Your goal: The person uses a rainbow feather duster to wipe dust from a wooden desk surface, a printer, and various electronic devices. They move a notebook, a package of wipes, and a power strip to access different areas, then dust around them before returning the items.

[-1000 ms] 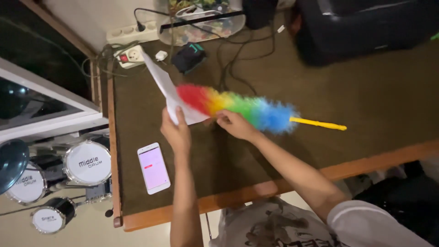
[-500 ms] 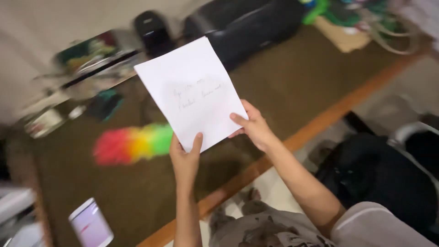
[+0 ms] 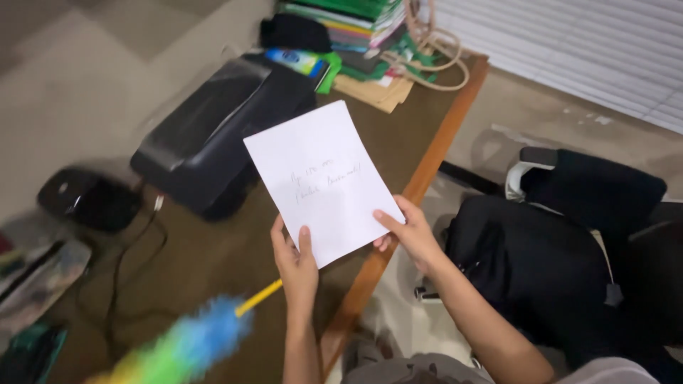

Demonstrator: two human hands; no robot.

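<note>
**Both hands hold a white sheet above the desk edge**

Head view: The left hand (image 3: 295, 267) grips the lower edge of a sheet of paper (image 3: 321, 181), thumb pressed on the front face and the other fingers tucked behind it. The right hand (image 3: 410, 235) pinches the sheet's lower right corner, thumb on top, fingers folded under. The sheet is white, tilted, with a few faint handwritten lines near its middle, and is held in the air over the near right part of the desk (image 3: 213, 249).

No open container shows clearly; at the far left edge lies a blurred tray-like shape (image 3: 35, 281) whose contents cannot be made out.

The desk has a brown top with a lighter wooden rim (image 3: 427, 171). On it, behind the sheet, sits a black printer (image 3: 220, 135), with a small dark device (image 3: 89, 199) and black cables (image 3: 131, 263) to its left. At the far end is a stack of coloured folders (image 3: 356, 18) beside a coil of pale rope (image 3: 430, 46). Near the person lies a feather duster (image 3: 192, 345), blue and green, with a yellow handle, blurred. Right of the desk stands a black chair (image 3: 569, 249) on a pale floor (image 3: 512, 107), with white slatted blinds (image 3: 569, 43) beyond.
</note>
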